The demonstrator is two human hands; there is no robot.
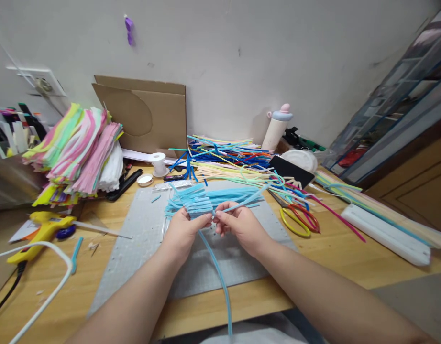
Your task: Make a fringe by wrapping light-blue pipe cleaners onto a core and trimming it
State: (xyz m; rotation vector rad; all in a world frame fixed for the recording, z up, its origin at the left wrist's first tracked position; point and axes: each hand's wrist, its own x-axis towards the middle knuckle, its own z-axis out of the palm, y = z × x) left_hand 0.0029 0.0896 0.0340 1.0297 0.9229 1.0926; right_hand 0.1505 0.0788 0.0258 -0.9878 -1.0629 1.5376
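From my end of the feed I had both hands near the middle of the frame, fingertips almost meeting. The left hand was closed in a pinch, thumb laid along the near edge of a light-blue banded piece of fuzzy stems. The right hand was also drawn together, thumb against forefinger, apparently on a light-blue strand that ran out toward the upper right; the exact grip was hidden from me.

To do this well, I judged, the left pinch should keep the bands flat and snug while the right worked the strand with short, even pulls, since such stems probably kink if forced.

The banded piece lay just above the left thumb, left of the right fingertips. A long blue stem came from under the fingertips and trailed to the bottom edge, where I thought it could snag. Just beyond the hands, more light-blue stems lay on the grey mat. Farther out I saw scissors at right and a yellow glue gun at left.
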